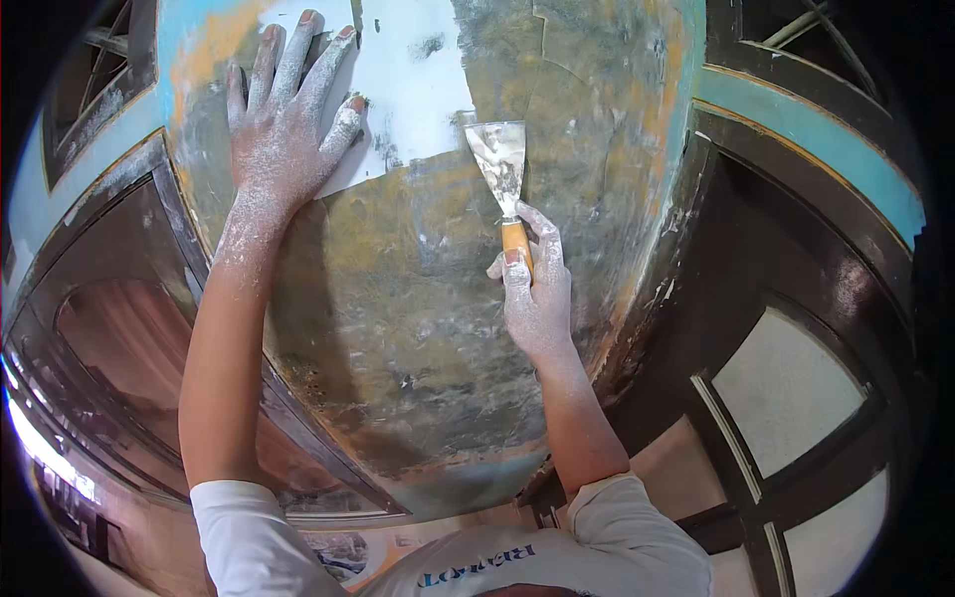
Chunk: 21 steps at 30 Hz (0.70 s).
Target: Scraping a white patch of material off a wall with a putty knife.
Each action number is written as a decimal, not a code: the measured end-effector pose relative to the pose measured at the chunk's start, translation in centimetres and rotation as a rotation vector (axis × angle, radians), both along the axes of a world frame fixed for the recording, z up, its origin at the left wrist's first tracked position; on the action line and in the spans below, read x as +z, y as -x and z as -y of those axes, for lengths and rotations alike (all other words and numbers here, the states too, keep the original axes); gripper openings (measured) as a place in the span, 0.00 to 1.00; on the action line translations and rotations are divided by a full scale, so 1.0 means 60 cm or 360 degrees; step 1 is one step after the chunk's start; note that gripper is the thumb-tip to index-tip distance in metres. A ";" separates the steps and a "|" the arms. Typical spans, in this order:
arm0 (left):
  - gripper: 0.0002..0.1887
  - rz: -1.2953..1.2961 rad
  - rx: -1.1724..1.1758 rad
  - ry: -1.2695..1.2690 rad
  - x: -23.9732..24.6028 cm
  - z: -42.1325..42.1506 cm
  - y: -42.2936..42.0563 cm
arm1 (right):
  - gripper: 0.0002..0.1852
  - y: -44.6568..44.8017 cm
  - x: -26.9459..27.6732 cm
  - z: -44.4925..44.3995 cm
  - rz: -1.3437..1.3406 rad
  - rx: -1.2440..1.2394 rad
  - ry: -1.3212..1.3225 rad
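Observation:
My left hand (287, 123), coated in white powder, lies flat with fingers spread on the wall, over the left side of a white patch (414, 97). The patch has a sharp lower edge and a few dark spots. In my right hand (539, 287), also powdery, is a putty knife (500, 160) with an orange-yellow handle, pointing up. Its blade is smeared with white filler, and the tip is beside the patch's right edge; whether it touches the wall I cannot tell. Around the patch spreads bare, mottled brown-green wall (418, 298) with a thin crack at the upper right.
Turquoise paint (690, 45) borders the bare area. On the left stands a dark-framed panel with a reddish curtain (142, 336). A dark wooden door or shutter (791, 395) with pale panels is on the right. Dark window frames (802, 45) appear in both upper corners.

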<state>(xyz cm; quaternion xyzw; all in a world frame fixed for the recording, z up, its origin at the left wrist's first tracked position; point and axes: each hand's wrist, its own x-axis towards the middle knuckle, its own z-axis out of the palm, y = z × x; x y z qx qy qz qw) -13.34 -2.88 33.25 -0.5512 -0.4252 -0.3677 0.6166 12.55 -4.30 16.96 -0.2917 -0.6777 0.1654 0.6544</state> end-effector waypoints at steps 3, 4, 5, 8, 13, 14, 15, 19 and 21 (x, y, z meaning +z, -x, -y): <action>0.33 -0.0004 -0.0009 -0.0009 0.001 0.003 0.001 | 0.21 0.004 0.003 0.000 -0.0039 -0.0057 -0.0062; 0.33 -0.0005 -0.0010 -0.0011 0.001 0.005 0.001 | 0.21 0.004 0.005 0.001 -0.0040 -0.0058 -0.0064; 0.33 0.0002 0.0006 -0.0008 0.001 0.008 0.001 | 0.19 0.003 0.010 0.003 0.0015 -0.0074 -0.0074; 0.33 0.0008 -0.0010 -0.0003 -0.001 0.002 -0.001 | 0.17 -0.003 0.041 0.002 0.0067 -0.0087 -0.0068; 0.33 0.0007 -0.0019 -0.0006 -0.003 0.002 0.002 | 0.15 -0.014 0.035 -0.004 0.0144 0.0022 -0.0052; 0.32 0.0010 -0.0010 0.0002 -0.003 0.005 0.003 | 0.14 -0.010 0.031 -0.005 0.0097 0.0038 -0.0040; 0.32 0.0015 -0.0008 0.0013 -0.003 0.005 0.001 | 0.14 -0.012 0.037 -0.006 0.0100 0.0038 -0.0038; 0.31 0.0027 -0.0015 0.0014 -0.004 0.001 -0.002 | 0.13 -0.022 0.060 -0.018 0.0162 0.0033 -0.0221; 0.31 0.0030 -0.0058 0.0000 -0.005 0.000 0.000 | 0.13 -0.025 0.049 -0.020 0.0149 0.0045 -0.0279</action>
